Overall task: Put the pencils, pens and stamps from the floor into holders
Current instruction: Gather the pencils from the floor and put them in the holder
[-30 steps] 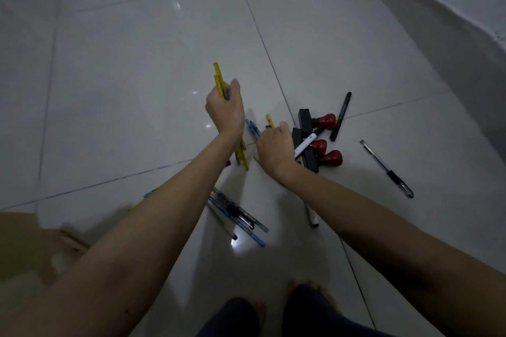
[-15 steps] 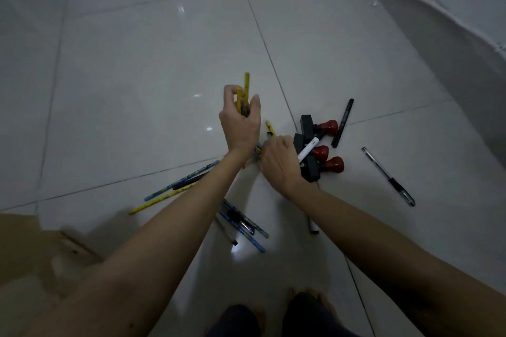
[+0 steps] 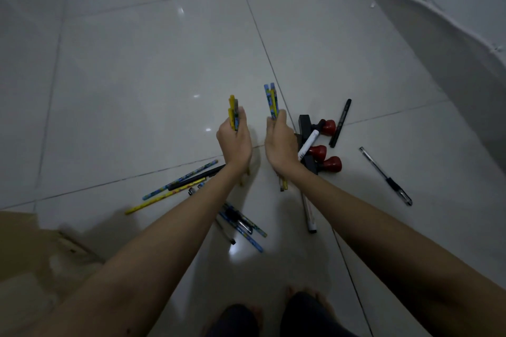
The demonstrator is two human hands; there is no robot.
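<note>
My left hand (image 3: 234,141) grips a bundle of yellow pencils (image 3: 233,111) upright above the floor. My right hand (image 3: 280,143) grips a bundle of blue and yellow pencils (image 3: 271,100), also upright. Just right of it lie three stamps with red knobs (image 3: 325,157) and black bases, with a white marker (image 3: 308,145) across them. More pencils (image 3: 175,189) lie on the tiles left of my left forearm. Another cluster of pencils and pens (image 3: 242,224) lies under it. No holder is in view.
A black pen (image 3: 340,123) lies right of the stamps, a clear pen (image 3: 386,176) farther right, a white marker (image 3: 308,212) under my right forearm. A cardboard box (image 3: 30,260) sits at the lower left. A wall (image 3: 451,22) rises at the right. My feet (image 3: 273,312) stand below.
My right hand has lifted off the floor beside the stamps with a bundle of blue and yellow pencils. My left hand has turned its yellow pencils more upright and shifted left.
</note>
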